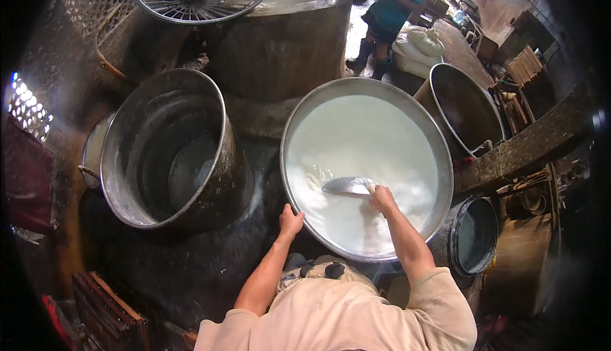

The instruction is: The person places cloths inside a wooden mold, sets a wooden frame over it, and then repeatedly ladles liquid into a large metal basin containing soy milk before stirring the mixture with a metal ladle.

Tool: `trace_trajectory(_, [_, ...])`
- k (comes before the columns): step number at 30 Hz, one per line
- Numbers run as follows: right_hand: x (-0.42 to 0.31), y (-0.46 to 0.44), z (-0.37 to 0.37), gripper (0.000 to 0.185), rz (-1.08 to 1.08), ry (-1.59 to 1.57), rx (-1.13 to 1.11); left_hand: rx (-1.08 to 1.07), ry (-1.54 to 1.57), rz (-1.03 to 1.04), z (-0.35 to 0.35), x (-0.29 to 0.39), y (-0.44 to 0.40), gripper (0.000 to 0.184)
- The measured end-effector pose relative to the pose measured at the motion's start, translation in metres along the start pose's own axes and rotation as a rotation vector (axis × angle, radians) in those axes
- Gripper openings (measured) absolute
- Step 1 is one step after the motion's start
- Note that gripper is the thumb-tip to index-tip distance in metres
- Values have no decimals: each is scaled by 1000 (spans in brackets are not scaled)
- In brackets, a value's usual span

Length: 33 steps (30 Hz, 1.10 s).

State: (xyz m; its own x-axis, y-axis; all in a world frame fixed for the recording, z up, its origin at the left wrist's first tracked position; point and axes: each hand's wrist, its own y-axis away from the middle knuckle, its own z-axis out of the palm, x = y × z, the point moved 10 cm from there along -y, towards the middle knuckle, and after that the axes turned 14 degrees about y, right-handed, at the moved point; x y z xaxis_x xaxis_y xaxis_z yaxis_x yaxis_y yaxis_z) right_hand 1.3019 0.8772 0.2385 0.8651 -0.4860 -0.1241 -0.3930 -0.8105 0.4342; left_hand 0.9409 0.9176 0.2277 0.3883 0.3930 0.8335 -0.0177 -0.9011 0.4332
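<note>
A wide metal vat (443,160) full of milky white liquid (363,128) stands right in front of me. My right hand (382,199) is closed around the handle of a metal scoop (345,185). The scoop lies at the liquid's surface, its underside partly hidden in the white. Some whitish froth or curd shows just left of it. At the vat's near left side, my left hand (291,221) grips the rim, with the thumb and fingers around the edge.
A deep metal pot (223,128) stands on the left, and another large pot (433,93) at the back right. A lidless drum (453,236) sits lower right. Behind are a steaming round tank (280,45), a slatted metal disc (143,7), sacks (425,42) and a person (398,7).
</note>
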Motion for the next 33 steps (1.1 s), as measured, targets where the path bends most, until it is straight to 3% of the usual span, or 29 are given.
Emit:
trace_trajectory(6, [79,58,35,25,203,-85,-165,50,40,7,0,-3,1,42])
trace_trajectory(10, [140,87,47,34,187,-22,-97,85,129,-21,8,-37,-15,41])
trace_trajectory(16, [176,160,-48,37,-27,-30,109,107,113,8,9,-32,-11,34])
trace_trajectory(19, [192,179,-103,40,-16,-49,76,160,85,-24,5,-25,-2,45])
trace_trajectory(22, [228,165,-131,42,-54,-163,121,206,17,-41,5,-20,4,52])
trace_trajectory(25, [225,148,-178,42,-35,-178,373,210,62,-23,7,-21,3,52])
trace_trajectory(28, [254,85,-151,40,27,-135,690,282,-31,-23,4,-11,12,50])
trace_trajectory(33, [260,7,-69,32,155,-303,387,293,-61,-47,2,-1,19,49])
